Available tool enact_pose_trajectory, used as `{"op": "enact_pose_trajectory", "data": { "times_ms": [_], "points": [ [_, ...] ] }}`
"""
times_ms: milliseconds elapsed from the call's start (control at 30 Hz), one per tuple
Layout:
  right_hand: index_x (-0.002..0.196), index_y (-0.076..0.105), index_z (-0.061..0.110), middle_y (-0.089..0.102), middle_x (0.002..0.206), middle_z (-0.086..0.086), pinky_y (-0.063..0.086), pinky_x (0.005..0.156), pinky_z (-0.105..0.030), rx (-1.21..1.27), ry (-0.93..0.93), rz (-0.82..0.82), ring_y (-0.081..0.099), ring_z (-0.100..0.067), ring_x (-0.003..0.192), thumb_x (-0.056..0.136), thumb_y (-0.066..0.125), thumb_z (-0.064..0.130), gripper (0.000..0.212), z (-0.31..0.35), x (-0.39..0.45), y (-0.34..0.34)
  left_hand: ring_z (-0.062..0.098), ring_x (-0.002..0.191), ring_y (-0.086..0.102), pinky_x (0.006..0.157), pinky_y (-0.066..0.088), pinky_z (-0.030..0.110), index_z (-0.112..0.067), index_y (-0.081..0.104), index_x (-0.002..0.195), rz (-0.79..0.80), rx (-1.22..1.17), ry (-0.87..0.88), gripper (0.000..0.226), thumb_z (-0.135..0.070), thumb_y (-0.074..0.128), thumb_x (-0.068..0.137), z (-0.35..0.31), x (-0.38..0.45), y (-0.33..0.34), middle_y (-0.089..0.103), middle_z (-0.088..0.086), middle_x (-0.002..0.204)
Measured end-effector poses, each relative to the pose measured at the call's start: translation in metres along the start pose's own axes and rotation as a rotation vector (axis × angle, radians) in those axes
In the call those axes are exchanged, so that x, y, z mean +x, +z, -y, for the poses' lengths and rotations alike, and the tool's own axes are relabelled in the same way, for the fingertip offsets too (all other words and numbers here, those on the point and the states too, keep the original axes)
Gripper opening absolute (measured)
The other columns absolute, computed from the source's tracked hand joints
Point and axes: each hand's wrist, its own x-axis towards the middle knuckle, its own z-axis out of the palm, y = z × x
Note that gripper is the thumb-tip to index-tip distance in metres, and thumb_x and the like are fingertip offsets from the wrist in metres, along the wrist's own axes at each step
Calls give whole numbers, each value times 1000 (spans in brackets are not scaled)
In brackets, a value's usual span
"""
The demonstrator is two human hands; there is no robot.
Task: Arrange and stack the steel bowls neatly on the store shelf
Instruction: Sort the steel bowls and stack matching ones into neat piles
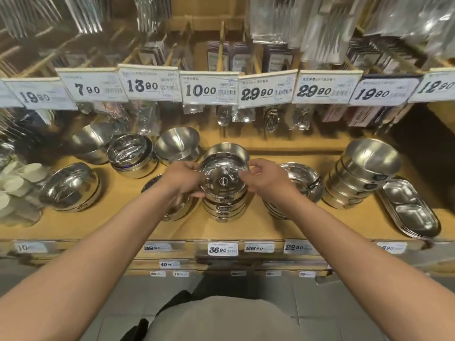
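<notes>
A lidded steel bowl point(222, 177) with a small round knob tops a stack of steel bowls point(224, 210) at the middle of the wooden shelf point(290, 230). My left hand point(182, 179) grips its left rim and my right hand point(267, 177) pinches its right rim. Another steel bowl point(227, 149) sits right behind it. Partly hidden under my left wrist is a low bowl stack point(178, 210). Under my right wrist lies a stack of shallow bowls point(301, 179).
More steel bowls stand around: a tall tilted stack point(362, 173) on the right, an oval divided tray point(410, 209) at far right, a domed bowl point(71, 188) on the left, and several at the back point(131, 156). Price tags point(209, 88) and packaged cutlery hang overhead.
</notes>
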Motion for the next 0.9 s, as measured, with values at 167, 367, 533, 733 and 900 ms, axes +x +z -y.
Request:
{"op": "enact_pose_trajectory", "data": {
  "times_ms": [167, 367, 533, 733, 900],
  "points": [
    [87, 72, 3, 76, 78, -12, 62, 74, -46, -67, 28, -35, 75, -29, 80, 83, 68, 17, 15, -7, 16, 12, 22, 66, 75, 58, 63, 32, 6, 63, 119, 35, 56, 25, 33, 8, 67, 86, -4, 7, -7, 71, 21, 102],
    [79, 70, 0, 74, 76, -17, 62, 75, -52, 18, 27, -78, 75, -32, 78, 78, 69, 10, 9, -18, 17, 23, 22, 68, 75, 62, 64, 35, 6, 58, 130, 27, 131, 74, 46, 10, 67, 85, -1, 10, -7, 66, 18, 119],
    [79, 70, 1, 75, 71, -13, 63, 74, -49, 6, 5, -96, 75, -28, 74, 79, 67, 10, 9, -21, 14, 23, 21, 71, 74, 63, 64, 34, -4, 63, 121, 0, 161, 137, 37, 7, 68, 86, 0, 7, -4, 64, 14, 125],
    [80, 70, 3, 75, 72, -12, 61, 79, -51, 39, 23, -69, 75, -26, 76, 81, 66, 9, 8, -21, 16, 22, 17, 68, 72, 63, 64, 33, -4, 67, 114, -20, 138, 111, 27, 4, 66, 88, 3, 9, -6, 70, 13, 109],
    [90, 62, 14, 65, 69, 0, 52, 62, -33, -32, 34, -51, 66, -23, 75, 87, 64, 27, 13, -22, 13, 23, 15, 66, 68, 58, 62, 28, -6, 66, 95, -31, 105, 51, 4, -8, 63, 94, 10, 11, -4, 66, 10, 91]
  ]
}}
